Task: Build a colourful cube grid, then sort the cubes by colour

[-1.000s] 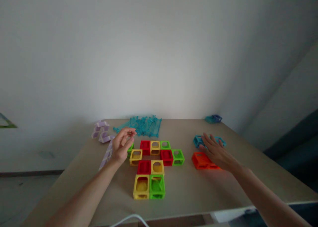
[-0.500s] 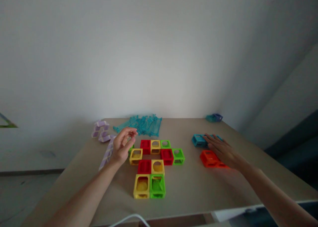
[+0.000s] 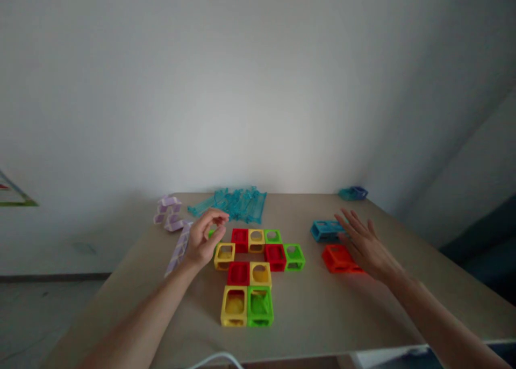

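Note:
My right hand [image 3: 365, 245] is open with its fingers spread, over a red-orange block piece [image 3: 336, 259] and beside a blue block piece [image 3: 325, 231]. It hides the right ends of both, and I cannot tell whether it touches them. My left hand [image 3: 206, 236] hovers left of the coloured blocks, fingers curled and thumb apart, with nothing visible in it. Red, yellow and green hollow cube blocks lie joined on the table, among them a red one [image 3: 238, 274], a yellow one [image 3: 234, 306] and a green one [image 3: 260, 306]. A green block behind my left hand is mostly hidden.
Translucent teal pieces [image 3: 242, 205] are heaped at the table's back edge. Lilac and white linked pieces [image 3: 177, 250] lie at the left. A small teal and purple piece [image 3: 358, 193] sits at the back right corner. A white cable [image 3: 215, 355] curves at the front edge.
My right hand has risen slightly and spread its fingers wider over the blue and red-orange pieces. My left hand keeps its curled pose. The whole view has shifted a little.

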A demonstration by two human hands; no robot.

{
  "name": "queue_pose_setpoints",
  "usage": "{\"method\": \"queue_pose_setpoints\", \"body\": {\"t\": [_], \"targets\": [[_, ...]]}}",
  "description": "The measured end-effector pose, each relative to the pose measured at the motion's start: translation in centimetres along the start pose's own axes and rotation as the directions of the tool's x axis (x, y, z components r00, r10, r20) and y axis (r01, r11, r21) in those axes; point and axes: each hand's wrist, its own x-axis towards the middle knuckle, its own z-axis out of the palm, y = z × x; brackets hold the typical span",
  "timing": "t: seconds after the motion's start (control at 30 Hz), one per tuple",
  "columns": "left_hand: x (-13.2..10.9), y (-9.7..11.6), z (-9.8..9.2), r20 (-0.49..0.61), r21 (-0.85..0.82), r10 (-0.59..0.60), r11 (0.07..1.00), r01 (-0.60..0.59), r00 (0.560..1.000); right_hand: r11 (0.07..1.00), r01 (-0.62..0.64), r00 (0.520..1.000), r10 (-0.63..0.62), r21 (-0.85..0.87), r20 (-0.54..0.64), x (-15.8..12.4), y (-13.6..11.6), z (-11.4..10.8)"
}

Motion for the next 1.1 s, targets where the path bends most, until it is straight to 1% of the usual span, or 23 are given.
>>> {"method": "queue_pose_setpoints", "body": {"t": [0.03,0.07,0.1,0.13,0.2,0.27,0.33,0.4,0.47,0.57,0.67,0.77,0.9,1.0,1.1], "targets": [[0.1,0.3,0.0,0.055,0.087,0.039,0.995,-0.044,0.998,0.997,0.069,0.993,-0.065,0.037,-0.094,0.1,-1.4,-0.7],[0.3,0.5,-0.1,0.12,0.175,0.074,0.98,-0.095,0.99,0.983,0.162,0.974,-0.146,0.085,-0.174,0.4,-3.1,-1.3],[0.4,0.7,0.0,0.187,0.254,0.096,0.957,-0.143,0.978,0.958,0.251,0.951,-0.217,0.139,-0.218,0.8,-5.0,-1.9],[0.5,0.9,0.0,0.247,0.319,0.105,0.93,-0.183,0.963,0.927,0.317,0.936,-0.272,0.199,-0.224,1.4,-7.0,-2.3],[0.7,0.8,0.0,0.315,0.417,0.083,0.883,-0.216,0.945,0.849,0.431,0.902,-0.394,0.306,-0.177,3.0,-10.8,-2.6],[0.8,0.4,-0.1,0.325,0.492,0.03,0.848,-0.196,0.945,0.806,0.478,0.877,-0.463,0.351,-0.131,5.1,-13.9,-2.0],[0.8,-0.1,-0.2,0.298,0.553,-0.032,0.82,-0.145,0.954,0.802,0.484,0.866,-0.498,0.352,-0.056,7.2,-15.9,-0.8],[0.8,-0.5,-0.4,0.268,0.595,-0.099,0.8,-0.083,0.958,0.833,0.447,0.882,-0.471,0.327,-0.004,8.8,-17.1,0.6],[0.9,-0.5,-0.4,0.273,0.608,-0.169,0.794,-0.034,0.947,0.867,0.388,0.91,-0.414,0.313,0.018,9.4,-17.7,1.8],[0.9,-0.1,-0.4,0.331,0.585,-0.239,0.811,0.0,0.913,0.879,0.323,0.936,-0.352,0.35,0.022,9.2,-17.7,2.8],[0.9,0.4,-0.6,0.384,0.569,-0.261,0.822,-0.005,0.886,0.872,0.28,0.949,-0.315,0.4,0.023,8.5,-16.7,2.8],[1.0,0.6,-1.0,0.435,0.565,-0.274,0.825,-0.023,0.858,0.862,0.238,0.956,-0.289,0.447,0.048,8.4,-15.0,2.4],[1.2,0.7,-1.3,0.503,0.548,-0.25,0.833,-0.082,0.827,0.839,0.229,0.945,-0.313,0.494,0.095,8.5,-13.4,2.1],[1.2,0.7,-1.1,0.495,0.588,-0.266,0.803,-0.094,0.827,0.856,0.226,0.943,-0.313,0.465,0.117,8.4,-13.9,2.3],[0.9,0.9,-0.7,0.46,0.667,-0.289,0.736,-0.112,0.839,0.897,0.23,0.956,-0.281,0.377,0.086,8.2,-15.5,2.7]]}}
